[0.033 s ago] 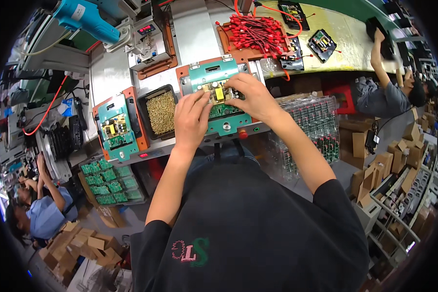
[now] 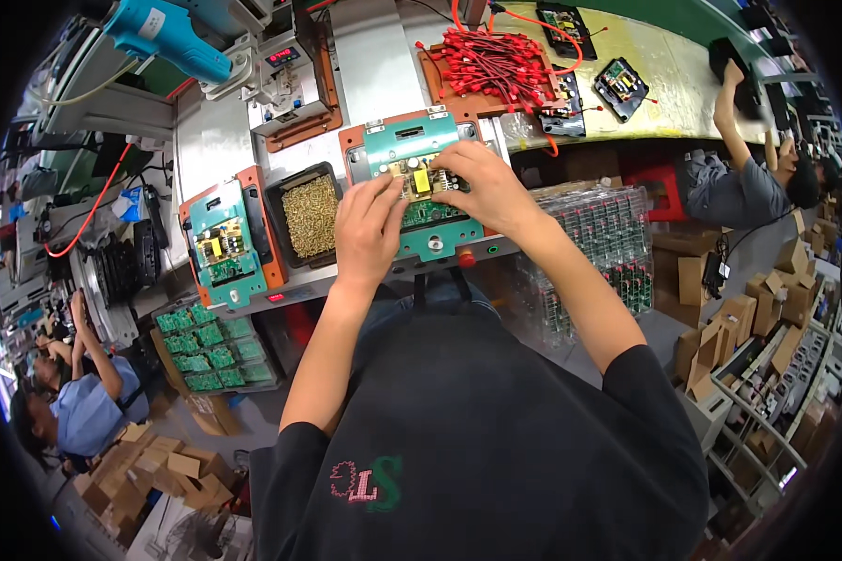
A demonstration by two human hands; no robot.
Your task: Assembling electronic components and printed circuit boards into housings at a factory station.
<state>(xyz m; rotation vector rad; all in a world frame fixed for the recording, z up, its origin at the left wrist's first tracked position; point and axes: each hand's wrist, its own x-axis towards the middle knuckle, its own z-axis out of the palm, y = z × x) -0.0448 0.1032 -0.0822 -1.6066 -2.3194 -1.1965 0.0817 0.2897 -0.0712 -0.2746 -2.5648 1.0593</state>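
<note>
A tan circuit board (image 2: 422, 180) with a yellow transformer and small capacitors sits in a teal fixture (image 2: 393, 142) on an orange base, in front of me. My left hand (image 2: 365, 229) grips its left edge, fingertips bent onto it. On the opposite edge, my right hand (image 2: 485, 192) pinches with thumb and fingers. Just below the tan board, a green circuit board (image 2: 430, 213) shows in the same fixture. Left of this lies a black bin (image 2: 273, 208) of small brass-coloured parts. Further left, a second teal fixture (image 2: 238, 288) holds another tan and green board.
A blue power tool (image 2: 173, 42) hangs at the upper left, near a machine with a red display (image 2: 283, 56). Red-tipped wires (image 2: 496, 70) lie piled at the back. Trays of boards (image 2: 589, 234) stand below right. People (image 2: 98, 402) work at both sides.
</note>
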